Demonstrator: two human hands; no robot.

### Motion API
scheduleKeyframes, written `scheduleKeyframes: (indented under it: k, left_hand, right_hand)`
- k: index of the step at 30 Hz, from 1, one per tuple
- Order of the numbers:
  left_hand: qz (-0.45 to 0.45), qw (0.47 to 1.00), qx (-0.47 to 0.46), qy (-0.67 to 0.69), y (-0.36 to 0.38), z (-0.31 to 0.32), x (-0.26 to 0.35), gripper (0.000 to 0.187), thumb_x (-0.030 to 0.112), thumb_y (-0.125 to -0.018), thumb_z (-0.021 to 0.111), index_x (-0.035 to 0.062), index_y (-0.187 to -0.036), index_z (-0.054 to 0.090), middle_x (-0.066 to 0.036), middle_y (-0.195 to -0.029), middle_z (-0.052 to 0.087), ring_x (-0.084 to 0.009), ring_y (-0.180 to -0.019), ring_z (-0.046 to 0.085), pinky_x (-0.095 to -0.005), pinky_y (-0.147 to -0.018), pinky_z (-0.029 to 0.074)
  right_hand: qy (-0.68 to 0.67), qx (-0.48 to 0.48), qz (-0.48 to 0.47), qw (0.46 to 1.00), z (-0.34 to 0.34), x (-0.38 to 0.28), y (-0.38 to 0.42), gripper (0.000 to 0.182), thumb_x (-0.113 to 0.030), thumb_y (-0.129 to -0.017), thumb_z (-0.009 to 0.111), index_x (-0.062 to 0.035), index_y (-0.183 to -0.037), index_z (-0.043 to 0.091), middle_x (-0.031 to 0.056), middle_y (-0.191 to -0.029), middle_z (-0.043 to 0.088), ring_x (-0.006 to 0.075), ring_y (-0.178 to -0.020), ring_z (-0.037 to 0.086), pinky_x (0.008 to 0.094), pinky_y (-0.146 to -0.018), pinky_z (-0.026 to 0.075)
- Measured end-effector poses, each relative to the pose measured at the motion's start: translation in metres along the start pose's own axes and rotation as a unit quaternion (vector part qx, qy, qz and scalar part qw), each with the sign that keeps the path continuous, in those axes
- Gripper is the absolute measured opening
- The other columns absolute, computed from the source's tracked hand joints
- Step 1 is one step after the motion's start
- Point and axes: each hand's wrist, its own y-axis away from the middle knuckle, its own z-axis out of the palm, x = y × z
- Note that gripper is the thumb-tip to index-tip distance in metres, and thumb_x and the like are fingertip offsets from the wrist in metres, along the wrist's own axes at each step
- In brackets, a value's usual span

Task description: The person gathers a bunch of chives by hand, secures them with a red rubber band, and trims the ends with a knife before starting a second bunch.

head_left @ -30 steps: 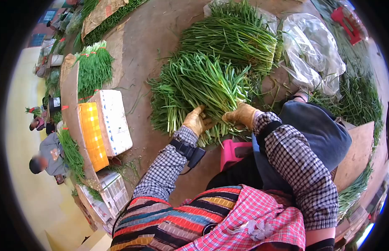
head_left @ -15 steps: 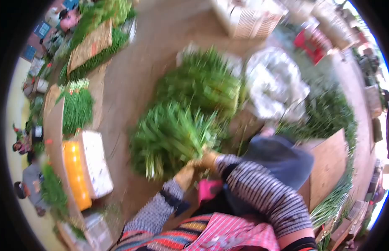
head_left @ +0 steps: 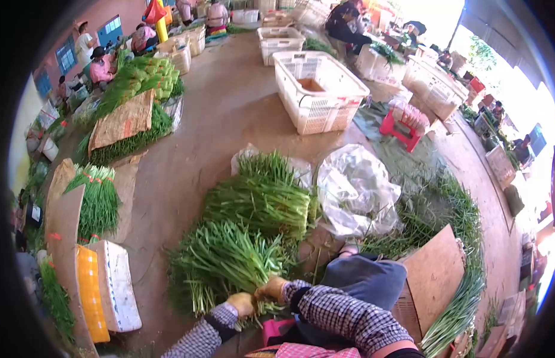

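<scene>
Both my hands wear yellowish work gloves and meet at the near end of a bunch of long, leafy green stalks (head_left: 245, 253). My right hand (head_left: 271, 289) is closed around the stalk ends. Close beside it, my left hand (head_left: 240, 304) is also closed on the base of the bunch, its fingers partly hidden. The bunch's leaves fan out to the left over more loose greens. Just beyond lies a larger pile of greens (head_left: 259, 203) with evenly cut ends at the right.
Crumpled clear plastic (head_left: 356, 191) lies right of the pile. A brown board (head_left: 435, 268) stands by my right knee, with long stalks (head_left: 462, 310) beside it. Ahead is a white plastic crate (head_left: 322, 107); a red stool (head_left: 402, 128) stands farther right. Left are a foam box (head_left: 121, 292) and bundled greens (head_left: 101, 200).
My view has tilted upward, showing more of the room and people at the back. Both hands remain at the base of the bunch, and the picture is sharper.
</scene>
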Motion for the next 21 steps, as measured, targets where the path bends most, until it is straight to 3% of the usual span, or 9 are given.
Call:
scheduleKeyframes:
  k: [1,2,5,14,15,16,18,20,21]
  left_hand:
    - [-0.019,0.997,0.07,0.004,0.006,0.005,0.007,0.027,0.03,-0.083,0.053,0.0102,-0.093,0.068,-0.016,-0.084,0.068,-0.0318,-0.082,0.066,-0.0422,-0.072,0.051]
    - [-0.039,0.988,0.147,0.004,0.008,0.005,0.013,0.025,0.029,-0.079,0.055,0.0092,-0.079,0.07,-0.017,-0.076,0.067,-0.0341,-0.076,0.065,-0.0434,-0.069,0.052]
    - [0.001,0.982,0.182,-0.041,-0.002,0.022,0.015,0.027,0.031,-0.083,0.051,0.009,-0.084,0.067,-0.014,-0.073,0.066,-0.0342,-0.074,0.065,-0.0449,-0.068,0.052]
    - [0.169,0.913,0.364,-0.073,-0.016,0.016,0.0,0.061,0.05,-0.076,0.063,0.0096,-0.121,0.056,-0.016,-0.12,0.058,-0.0344,-0.116,0.051,-0.0435,-0.101,0.037]
    - [0.163,0.933,0.319,-0.03,-0.02,0.021,-0.007,0.07,0.056,-0.074,0.064,0.0094,-0.125,0.054,-0.017,-0.124,0.055,-0.0353,-0.118,0.049,-0.0447,-0.103,0.035]
    - [0.138,0.936,0.312,-0.087,-0.026,0.027,-0.014,0.077,0.059,-0.073,0.064,0.0087,-0.129,0.05,-0.018,-0.127,0.053,-0.0357,-0.119,0.048,-0.0457,-0.104,0.034]
    - [0.193,0.93,0.311,0.029,-0.016,0.022,-0.016,0.074,0.044,-0.071,0.071,0.0064,-0.13,0.047,-0.017,-0.124,0.056,-0.0321,-0.117,0.052,-0.0428,-0.098,0.04]
    - [0.152,0.956,0.231,0.097,-0.018,0.029,-0.026,0.073,0.046,-0.066,0.072,0.0098,-0.126,0.052,-0.021,-0.124,0.052,-0.0395,-0.112,0.051,-0.0461,-0.097,0.041]
    - [0.165,0.941,0.289,0.062,-0.004,0.019,-0.016,0.068,0.044,-0.064,0.073,0.0089,-0.12,0.056,-0.019,-0.121,0.054,-0.0375,-0.11,0.051,-0.0455,-0.097,0.041]
  right_hand:
    - [-0.149,0.036,0.074,0.985,0.007,-0.025,0.024,0.027,-0.012,-0.075,0.074,-0.0003,-0.096,0.062,0.0065,-0.081,0.067,0.0135,-0.06,0.062,0.0255,-0.045,0.044]
    - [-0.16,0.01,0.083,0.984,0.005,-0.017,0.012,0.035,-0.011,-0.076,0.074,-0.0015,-0.104,0.057,0.0068,-0.081,0.067,0.0136,-0.059,0.063,0.0245,-0.044,0.045]
    - [-0.222,0.019,0.089,0.971,0.007,-0.029,0.023,0.058,-0.008,-0.075,0.075,0.0004,-0.119,0.039,0.0085,-0.073,0.065,0.0161,-0.058,0.064,0.0245,-0.044,0.047]
    - [-0.199,-0.021,0.084,0.976,0.0,-0.017,0.013,0.032,-0.005,-0.071,0.073,-0.0046,-0.1,0.061,0.009,-0.083,0.068,0.0193,-0.07,0.066,0.0288,-0.055,0.052]
    - [0.047,-0.033,-0.167,0.984,-0.007,-0.009,0.013,0.033,-0.003,-0.069,0.071,-0.0066,-0.101,0.063,0.0093,-0.087,0.068,0.0215,-0.076,0.067,0.031,-0.061,0.053]
    - [0.278,-0.047,-0.402,0.871,-0.02,-0.005,0.02,0.036,-0.001,-0.067,0.069,-0.0086,-0.102,0.065,0.0097,-0.092,0.069,0.0237,-0.083,0.067,0.0331,-0.067,0.054]
    - [0.289,-0.064,-0.355,0.887,-0.023,-0.02,0.028,0.045,0.0,-0.063,0.065,-0.0116,-0.106,0.064,0.0106,-0.099,0.068,0.0261,-0.091,0.066,0.0358,-0.077,0.053]
    - [0.293,-0.082,-0.343,0.889,-0.026,-0.032,0.042,0.033,-0.002,-0.07,0.065,-0.0078,-0.103,0.064,0.0087,-0.095,0.068,0.0233,-0.089,0.066,0.033,-0.065,0.053]
    - [0.076,-0.087,-0.23,0.966,-0.019,-0.024,0.043,0.029,-0.004,-0.074,0.065,-0.0063,-0.103,0.063,0.009,-0.095,0.068,0.0228,-0.09,0.066,0.0298,-0.059,0.05]
